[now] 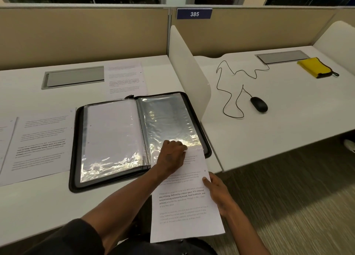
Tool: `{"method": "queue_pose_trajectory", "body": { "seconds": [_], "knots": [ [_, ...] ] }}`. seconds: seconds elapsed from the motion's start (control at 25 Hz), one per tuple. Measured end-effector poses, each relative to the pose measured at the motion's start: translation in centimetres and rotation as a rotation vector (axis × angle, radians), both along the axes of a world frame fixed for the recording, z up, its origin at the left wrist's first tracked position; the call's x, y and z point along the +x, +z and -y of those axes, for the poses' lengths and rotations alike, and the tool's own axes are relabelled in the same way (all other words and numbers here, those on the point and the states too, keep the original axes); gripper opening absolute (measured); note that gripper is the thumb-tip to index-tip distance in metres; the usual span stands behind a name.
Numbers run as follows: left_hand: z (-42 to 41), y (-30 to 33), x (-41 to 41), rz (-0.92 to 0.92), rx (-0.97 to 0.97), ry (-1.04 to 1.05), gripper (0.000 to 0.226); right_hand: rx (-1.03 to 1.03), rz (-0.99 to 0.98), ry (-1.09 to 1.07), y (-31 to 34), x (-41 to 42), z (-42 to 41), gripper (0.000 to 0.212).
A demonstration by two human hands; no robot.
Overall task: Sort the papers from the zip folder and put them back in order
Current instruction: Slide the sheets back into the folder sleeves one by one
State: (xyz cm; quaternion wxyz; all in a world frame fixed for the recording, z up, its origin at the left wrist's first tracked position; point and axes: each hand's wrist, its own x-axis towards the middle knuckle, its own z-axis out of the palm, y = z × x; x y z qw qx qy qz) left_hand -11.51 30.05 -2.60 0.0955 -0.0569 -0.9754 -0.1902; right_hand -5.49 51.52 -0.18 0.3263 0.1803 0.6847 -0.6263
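Mouse (259, 104) beyond white divider (187, 66)

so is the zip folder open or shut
Open: the folder lies flat on the desk, both plastic sleeve pages showing, with the left hand at the right page's bottom edge.

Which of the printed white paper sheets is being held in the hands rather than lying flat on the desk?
The printed white sheet at the open black zip folder's near right corner; both hands grip it. The other sheets lie on the desk, untouched.
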Motion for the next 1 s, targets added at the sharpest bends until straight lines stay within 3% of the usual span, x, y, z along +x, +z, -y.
{"method": "queue_pose_trajectory", "body": {
  "seconds": [0.24,0.4,0.6,0.72,0.88,1.0],
  "knots": [
    [-1.5,0.1,-0.8,-0.015,-0.009,-0.008,0.021,-0.067,0.008,-0.001,0.4,-2.3,-0.4,0.021],
    [-1.6,0.2,0.7,-0.037,0.167,-0.012,0.018,-0.022,0.002,0.026,-0.3,-3.9,-0.1,0.021],
    [0.5,-0.6,7.6,-0.099,0.303,0.244,0.019,-0.006,-0.054,0.044,-0.6,-4.3,-1.5,0.024],
    [1.5,-0.7,12.2,0.026,0.299,0.46,0.022,0.051,-0.091,0.093,-1.6,-3.3,-2.8,0.026],
    [0.7,-0.2,15.2,0.295,0.501,0.689,0.041,0.03,-0.049,0.007,-1.7,-4.8,-1.6,0.023],
    [0.4,0.6,14.5,0.366,0.663,0.788,0.05,-0.011,-0.004,0.02,-1.1,-5.9,-0.9,0.014]
  ]
}}
